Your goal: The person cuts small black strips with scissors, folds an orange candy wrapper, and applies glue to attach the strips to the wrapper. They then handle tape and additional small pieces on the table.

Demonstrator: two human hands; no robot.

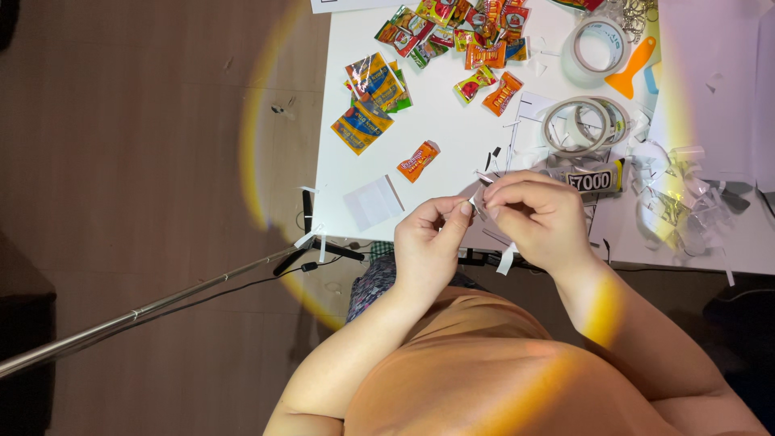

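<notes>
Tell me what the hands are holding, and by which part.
Both hands pinch one small white strip between them: left hand by thumb and fingertip at its left end, right hand at its right end. What the strip is made of cannot be told.

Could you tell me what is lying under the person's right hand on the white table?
Under the right hand lies a glue tube, its capped end sticking out, on the white table. Its other end and any scraps beneath the hand are covered.

Small orange, red and yellow-blue sachets (452,36) lie scattered across the white table (452,129); a lone orange sachet (418,160) sits nearer.
</notes>
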